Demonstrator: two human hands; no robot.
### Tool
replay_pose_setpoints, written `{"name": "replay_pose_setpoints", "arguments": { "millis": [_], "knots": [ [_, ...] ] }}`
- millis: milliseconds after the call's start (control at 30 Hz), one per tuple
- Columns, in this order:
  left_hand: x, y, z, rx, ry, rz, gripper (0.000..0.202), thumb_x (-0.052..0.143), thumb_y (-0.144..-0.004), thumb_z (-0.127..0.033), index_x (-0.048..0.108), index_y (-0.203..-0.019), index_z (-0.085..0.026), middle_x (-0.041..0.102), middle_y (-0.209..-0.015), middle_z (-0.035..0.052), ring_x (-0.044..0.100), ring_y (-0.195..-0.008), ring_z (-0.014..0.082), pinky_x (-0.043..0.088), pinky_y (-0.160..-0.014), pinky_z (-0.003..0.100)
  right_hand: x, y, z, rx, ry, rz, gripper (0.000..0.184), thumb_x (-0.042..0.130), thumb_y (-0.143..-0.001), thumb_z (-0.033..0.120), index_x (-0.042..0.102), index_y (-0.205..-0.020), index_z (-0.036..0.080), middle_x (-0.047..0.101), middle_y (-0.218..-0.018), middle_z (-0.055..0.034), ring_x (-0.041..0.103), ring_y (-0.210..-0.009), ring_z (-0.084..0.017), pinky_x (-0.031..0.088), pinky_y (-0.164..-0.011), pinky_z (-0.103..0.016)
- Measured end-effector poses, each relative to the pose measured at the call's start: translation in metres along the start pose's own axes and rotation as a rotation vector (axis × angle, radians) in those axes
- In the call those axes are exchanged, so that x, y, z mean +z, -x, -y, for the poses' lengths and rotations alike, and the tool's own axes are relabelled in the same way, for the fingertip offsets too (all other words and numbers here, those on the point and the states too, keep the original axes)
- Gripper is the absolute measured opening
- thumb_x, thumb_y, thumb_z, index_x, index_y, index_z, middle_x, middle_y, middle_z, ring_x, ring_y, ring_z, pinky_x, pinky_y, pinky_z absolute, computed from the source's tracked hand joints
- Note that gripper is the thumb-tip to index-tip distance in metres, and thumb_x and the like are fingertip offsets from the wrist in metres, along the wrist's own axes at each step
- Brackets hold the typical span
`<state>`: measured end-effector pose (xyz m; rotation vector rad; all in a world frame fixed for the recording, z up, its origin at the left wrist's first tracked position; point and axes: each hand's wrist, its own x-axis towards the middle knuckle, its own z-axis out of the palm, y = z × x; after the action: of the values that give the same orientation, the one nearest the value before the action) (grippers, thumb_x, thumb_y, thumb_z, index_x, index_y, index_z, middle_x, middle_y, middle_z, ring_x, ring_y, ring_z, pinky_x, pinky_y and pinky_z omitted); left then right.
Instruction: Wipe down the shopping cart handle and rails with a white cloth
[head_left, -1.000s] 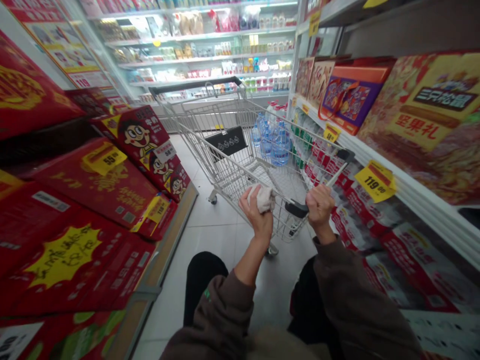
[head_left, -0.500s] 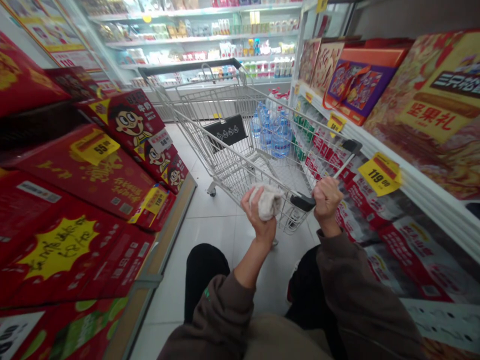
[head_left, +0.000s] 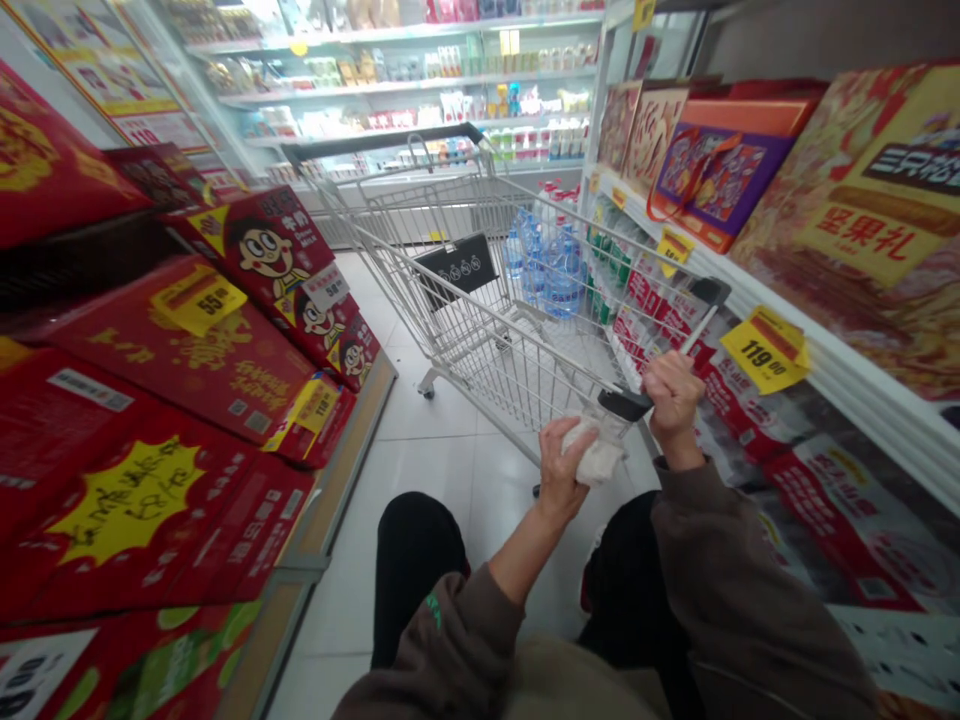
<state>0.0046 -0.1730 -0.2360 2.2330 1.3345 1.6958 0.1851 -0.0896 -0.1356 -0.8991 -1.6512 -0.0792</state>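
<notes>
White cloth (head_left: 595,458) bunched in left grip (head_left: 559,470), cart handle (head_left: 624,404) clenched in right grip (head_left: 675,396), above supermarket tiles (head_left: 442,450).

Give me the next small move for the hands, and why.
Probably set the white bundle down into the shopping cart: the left hand holds it just by the cart's handle, while the right hand grips the handle, so that would free the left hand.
</notes>
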Motion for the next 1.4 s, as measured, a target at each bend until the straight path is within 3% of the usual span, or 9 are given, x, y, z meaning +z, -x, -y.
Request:
{"name": "replay_pose_setpoints", "arguments": {
  "millis": [200,367,500,633,733,833,1167,1300,1400],
  "knots": [
    [-0.04,-0.082,0.01,0.063,-0.028,0.031,0.038,0.07,-0.088,-0.03,0.069,-0.126,-0.027,0.035,-0.164,0.0138,0.057,-0.131,0.0312,0.052,-0.108,0.05,-0.006,-0.002,-0.005,0.002,-0.032,-0.001,0.043,0.045,-0.097,0.029,0.037,-0.055,0.024,0.038,-0.055,0.0022,0.04,-0.06,-0.016,0.032,-0.072,-0.039],
    [-0.074,-0.155,0.014,0.006,-0.179,-0.028,0.036,0.067,-0.085,-0.021,0.069,-0.121,-0.027,0.053,-0.158,0.0109,0.048,-0.139,0.036,0.042,-0.113,0.06,-0.005,0.0,-0.01,-0.02,-0.035,-0.003,0.043,0.045,-0.097,0.029,0.038,-0.056,0.023,0.037,-0.056,0.0026,0.038,-0.06,-0.016,0.031,-0.071,-0.038],
    [-0.093,-0.186,0.019,0.046,-0.279,0.246,0.042,0.067,-0.078,-0.016,0.067,-0.119,-0.027,0.07,-0.134,0.0094,0.052,-0.141,0.0379,0.021,-0.122,0.071,-0.003,0.001,-0.013,-0.023,-0.036,-0.006,0.043,0.045,-0.098,0.029,0.038,-0.056,0.023,0.038,-0.057,0.0026,0.039,-0.061,-0.016,0.031,-0.072,-0.038],
    [-0.106,-0.211,0.019,0.09,-0.299,0.497,0.024,0.068,-0.076,-0.019,0.066,-0.099,-0.026,0.073,-0.089,0.0002,0.072,-0.096,0.0274,0.025,-0.125,0.065,-0.005,0.0,-0.013,-0.018,-0.041,0.012,0.044,0.045,-0.098,0.029,0.038,-0.056,0.023,0.039,-0.056,0.0026,0.04,-0.061,-0.015,0.031,-0.073,-0.038],
    [-0.104,-0.217,0.018,0.07,-0.285,0.534,0.019,0.068,-0.074,-0.018,0.064,-0.091,-0.026,0.068,-0.082,0.0016,0.068,-0.086,0.0259,0.052,-0.101,0.048,-0.007,-0.001,-0.014,-0.034,-0.05,0.017,0.043,0.044,-0.099,0.03,0.04,-0.057,0.023,0.042,-0.056,0.0027,0.042,-0.061,-0.015,0.032,-0.073,-0.038],
    [-0.097,-0.213,0.014,0.03,-0.292,0.493,0.017,0.067,-0.078,-0.021,0.063,-0.095,-0.024,0.067,-0.086,0.0045,0.065,-0.088,0.0267,0.053,-0.083,0.039,-0.009,0.0,-0.02,-0.045,-0.048,0.019,0.045,0.043,-0.1,0.033,0.04,-0.056,0.023,0.042,-0.055,0.0027,0.042,-0.06,-0.015,0.033,-0.074,-0.039],
    [-0.062,-0.199,-0.01,0.032,-0.371,0.446,0.019,0.062,-0.084,-0.023,0.06,-0.103,-0.022,0.068,-0.098,0.0069,0.061,-0.098,0.0264,0.048,-0.092,0.039,-0.048,-0.017,-0.053,0.022,0.041,0.207,0.049,0.034,-0.101,0.042,0.041,-0.055,0.025,0.049,-0.056,-0.0018,0.048,-0.062,-0.02,0.039,-0.076,-0.042],
    [-0.052,-0.19,-0.018,0.052,-0.379,0.394,0.026,0.063,-0.077,-0.018,0.06,-0.103,-0.023,0.067,-0.099,0.0072,0.06,-0.099,0.0271,0.048,-0.092,0.039,-0.064,-0.032,-0.036,0.068,0.186,0.481,0.044,0.039,-0.104,0.043,0.059,-0.068,0.025,0.066,-0.071,-0.0028,0.06,-0.074,-0.021,0.041,-0.079,-0.038],
    [-0.052,-0.18,-0.026,0.053,-0.373,0.355,0.028,0.064,-0.074,-0.017,0.06,-0.102,-0.022,0.066,-0.098,0.0078,0.059,-0.1,0.0284,0.048,-0.092,0.04,-0.063,-0.03,-0.015,0.208,0.289,0.494,0.058,0.024,-0.108,0.047,0.064,-0.073,0.025,0.071,-0.074,-0.0039,0.064,-0.075,-0.021,0.043,-0.081,-0.037]
  ]
}}
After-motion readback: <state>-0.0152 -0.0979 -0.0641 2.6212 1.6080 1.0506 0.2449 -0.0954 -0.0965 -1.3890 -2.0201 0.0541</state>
